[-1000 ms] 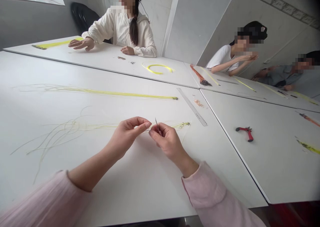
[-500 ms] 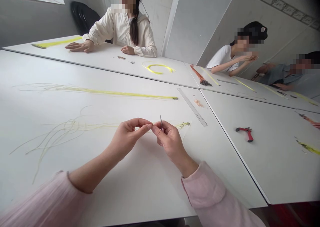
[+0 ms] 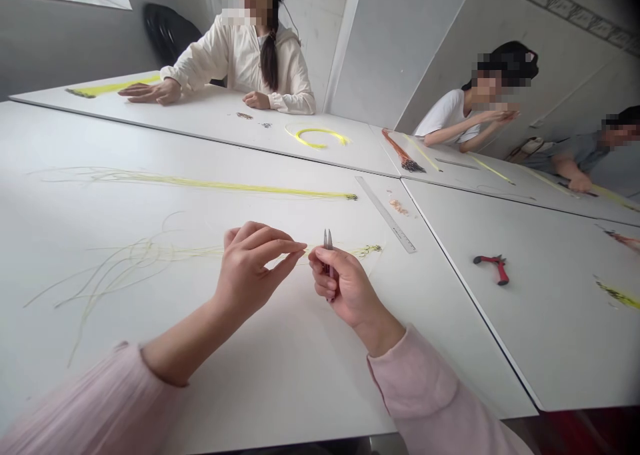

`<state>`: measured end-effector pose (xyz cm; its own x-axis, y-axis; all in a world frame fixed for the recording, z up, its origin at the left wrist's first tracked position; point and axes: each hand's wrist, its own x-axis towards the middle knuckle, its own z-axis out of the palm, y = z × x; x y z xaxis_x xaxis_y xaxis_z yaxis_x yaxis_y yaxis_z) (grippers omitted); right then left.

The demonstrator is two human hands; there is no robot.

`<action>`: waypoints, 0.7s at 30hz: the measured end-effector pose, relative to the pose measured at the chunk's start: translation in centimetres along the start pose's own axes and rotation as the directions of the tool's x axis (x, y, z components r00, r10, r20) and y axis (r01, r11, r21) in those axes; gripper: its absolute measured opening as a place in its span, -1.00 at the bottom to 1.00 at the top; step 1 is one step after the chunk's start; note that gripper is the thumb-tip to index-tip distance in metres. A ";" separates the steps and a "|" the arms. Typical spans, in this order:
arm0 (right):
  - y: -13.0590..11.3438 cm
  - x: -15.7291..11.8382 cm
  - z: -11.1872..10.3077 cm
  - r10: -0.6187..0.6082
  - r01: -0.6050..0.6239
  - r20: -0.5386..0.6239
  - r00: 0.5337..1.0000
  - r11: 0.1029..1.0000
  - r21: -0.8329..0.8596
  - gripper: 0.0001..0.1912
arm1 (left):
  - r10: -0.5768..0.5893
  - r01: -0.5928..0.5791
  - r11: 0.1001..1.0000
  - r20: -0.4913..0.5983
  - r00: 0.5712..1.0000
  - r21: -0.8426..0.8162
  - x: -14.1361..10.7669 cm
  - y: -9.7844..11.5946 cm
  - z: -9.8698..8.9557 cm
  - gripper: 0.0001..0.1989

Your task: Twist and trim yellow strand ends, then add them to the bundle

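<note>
My left hand (image 3: 255, 261) is closed in a pinch above the table, thumb against forefinger; whatever lies between the tips is too small to name. Just right of it, my right hand (image 3: 345, 281) is wrapped round small metal snips (image 3: 327, 241), whose two pointed tips stick up and stand slightly apart. The hands do not touch. Beneath them lies a loose bunch of thin yellow-green strands (image 3: 140, 248), its small dark-tipped end (image 3: 371, 249) showing right of the snips. Behind is a straighter yellow bundle (image 3: 225, 187).
A clear ruler (image 3: 386, 215) and small orange bits (image 3: 399, 207) lie behind on the right. Red-handled pliers (image 3: 495, 267) rest on the right table. Across the tables sit several people; a curved yellow bundle (image 3: 320, 138) and an orange bundle (image 3: 400, 149) lie there.
My hands have drawn slightly apart, and the left fingers have risen. The snips have turned, so both tips show. Across the table, a person's hand has slid left.
</note>
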<state>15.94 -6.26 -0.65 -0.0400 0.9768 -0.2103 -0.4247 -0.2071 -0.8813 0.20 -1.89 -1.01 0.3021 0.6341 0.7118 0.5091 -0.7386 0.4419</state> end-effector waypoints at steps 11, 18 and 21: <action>-0.2 0.0 0.1 0.050 -0.050 0.012 0.999 0.999 0.022 -0.88 | 0.132 -0.132 0.989 -0.001 0.991 0.061 0.1 0.0 -0.1 -0.90; -0.3 -0.1 -0.2 -0.182 0.168 -0.031 0.983 0.949 -0.267 -0.85 | -0.352 0.522 0.775 0.444 0.824 -0.356 0.3 0.6 -0.3 -0.66; -0.4 -0.3 -0.3 -0.332 0.284 -0.007 0.943 0.818 -0.501 -0.85 | -0.347 0.771 0.452 0.708 0.615 -0.448 0.5 0.4 -0.4 -0.61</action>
<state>16.39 -6.48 -0.31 0.1096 0.9897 0.0915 0.0940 0.0814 -0.9922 0.24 -1.90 -0.27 0.5801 0.8082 -0.1020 0.1017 0.0524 0.9934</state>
